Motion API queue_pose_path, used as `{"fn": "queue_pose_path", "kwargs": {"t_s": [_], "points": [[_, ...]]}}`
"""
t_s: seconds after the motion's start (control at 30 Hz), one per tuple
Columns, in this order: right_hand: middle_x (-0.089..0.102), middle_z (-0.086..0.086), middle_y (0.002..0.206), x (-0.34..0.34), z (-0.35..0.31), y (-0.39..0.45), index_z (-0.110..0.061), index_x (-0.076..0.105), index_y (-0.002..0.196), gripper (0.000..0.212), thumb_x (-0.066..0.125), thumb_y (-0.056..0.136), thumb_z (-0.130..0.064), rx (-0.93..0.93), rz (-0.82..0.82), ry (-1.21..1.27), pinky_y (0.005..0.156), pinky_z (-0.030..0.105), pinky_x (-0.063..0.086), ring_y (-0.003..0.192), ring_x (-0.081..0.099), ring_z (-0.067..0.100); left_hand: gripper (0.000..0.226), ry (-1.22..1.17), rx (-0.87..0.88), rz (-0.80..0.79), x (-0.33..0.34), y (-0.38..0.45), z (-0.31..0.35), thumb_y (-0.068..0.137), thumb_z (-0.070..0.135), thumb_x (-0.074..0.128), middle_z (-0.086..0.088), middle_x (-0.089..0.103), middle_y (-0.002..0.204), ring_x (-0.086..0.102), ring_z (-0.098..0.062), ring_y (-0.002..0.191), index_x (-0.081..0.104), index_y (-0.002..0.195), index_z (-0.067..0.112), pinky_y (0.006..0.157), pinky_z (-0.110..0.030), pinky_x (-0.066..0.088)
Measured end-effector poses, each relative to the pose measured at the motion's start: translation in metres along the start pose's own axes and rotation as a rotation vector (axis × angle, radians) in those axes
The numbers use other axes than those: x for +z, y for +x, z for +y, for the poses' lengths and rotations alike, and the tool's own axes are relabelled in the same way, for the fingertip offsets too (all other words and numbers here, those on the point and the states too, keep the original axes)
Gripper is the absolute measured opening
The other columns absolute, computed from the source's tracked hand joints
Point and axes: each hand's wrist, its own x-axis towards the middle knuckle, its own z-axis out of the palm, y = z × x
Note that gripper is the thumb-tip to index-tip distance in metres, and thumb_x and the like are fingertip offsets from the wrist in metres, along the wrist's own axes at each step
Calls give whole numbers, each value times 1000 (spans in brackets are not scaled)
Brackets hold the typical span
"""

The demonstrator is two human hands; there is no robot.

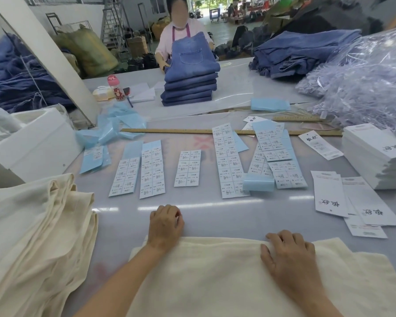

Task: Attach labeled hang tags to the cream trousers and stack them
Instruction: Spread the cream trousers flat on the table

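a person's two bare hands rest at the far edge of cream trousers lying flat on a grey table, close to the viewer. the left hand sits at the cloth's far left corner, fingers curled under toward the tabletop; whether they pinch the cloth cannot be told. the right hand lies palm down on the cloth, fingers loosely spread, holding nothing. a pile of more cream trousers sits to the left. beyond the hands, sheets of printed labels on blue backing lie in a row across the table. white hang tags lie loose to the right, with a tall tag stack behind them. a long wooden ruler runs across past the labels. farther off, another person stands behind a stack of folded jeans.
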Motion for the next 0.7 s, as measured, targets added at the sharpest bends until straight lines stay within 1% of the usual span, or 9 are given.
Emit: {"fn": "queue_pose_path", "kwargs": {"t_s": [0.03, 0.1, 0.13, 0.17, 0.23, 0.3, 0.37, 0.5, 0.7], "points": [[60, 3, 74, 0, 0, 0, -17, 71, 80, 41, 39, 76, -43, 0, 6, -2, 60, 39, 45, 67, 58, 30, 5, -4, 43, 15, 5, 5, 5, 72, 8, 61, -3, 61, 65, 59, -26, 62, 62, 68, 8, 59, -35, 45], [60, 3, 73, 1, 1, 1, -17, 71, 79, 40, 40, 76, -42, 2, 22, -12, 59, 39, 46, 65, 58, 30, 19, -20, 120, 14, 17, 14, 16, 77, 17, 52, -4, 68, 83, 65, -26, 77, 67, 84, 8, 68, -37, 48], [60, 3, 73, 2, 1, 1, -17, 71, 79, 40, 41, 75, -42, 2, 28, -19, 58, 39, 46, 65, 58, 30, 25, -27, 146, -38, 24, 18, 24, 80, 20, 55, -7, 68, 100, 65, -27, 93, 68, 98, 7, 79, -39, 47], [60, 3, 72, 2, 0, 2, -17, 71, 78, 39, 41, 75, -42, -1, 33, -24, 57, 39, 46, 64, 59, 30, 36, -15, 165, -123, 32, 22, 33, 86, 25, 56, -8, 62, 122, 58, -26, 114, 62, 117, 8, 94, -41, 41], [60, 3, 71, 3, 1, 3, -17, 72, 77, 38, 42, 74, -42, -7, 40, -30, 56, 39, 46, 63, 59, 30, 59, 47, 178, -308, 47, 28, 54, 96, 44, 40, 1, 27, 155, 21, -16, 144, 30, 147, 15, 115, -38, 13], [60, 3, 71, 4, 1, 3, -18, 72, 76, 38, 43, 74, -42, -12, 44, -27, 56, 39, 47, 62, 59, 30, 69, 106, 214, -395, 59, 34, 75, 96, 56, 25, 8, -1, 159, -5, -10, 146, 5, 152, 20, 116, -40, -7], [61, 3, 71, 4, 1, 3, -18, 72, 77, 37, 44, 73, -43, -7, 47, -18, 57, 39, 47, 62, 59, 29, 74, 125, 250, -433, 67, 37, 94, 94, 60, 21, 7, -8, 159, -14, -11, 145, 0, 151, 19, 114, -46, -15], [61, 2, 71, 4, 2, 4, -19, 72, 75, 36, 46, 72, -43, -4, 55, -5, 56, 39, 47, 61, 60, 29, 76, 172, 252, -486, 72, 38, 106, 93, 62, 18, 5, -7, 159, -15, -14, 145, -1, 152, 17, 111, -52, -20], [61, 2, 71, -3, 1, 5, -20, 71, 75, 34, 47, 71, -44, 8, 0, -7, 56, 39, 47, 62, 59, 28, 71, 157, 215, -533, 68, 41, 101, 94, 61, 18, 10, -5, 159, -7, -11, 146, 1, 152, 22, 112, -55, -14]]}}
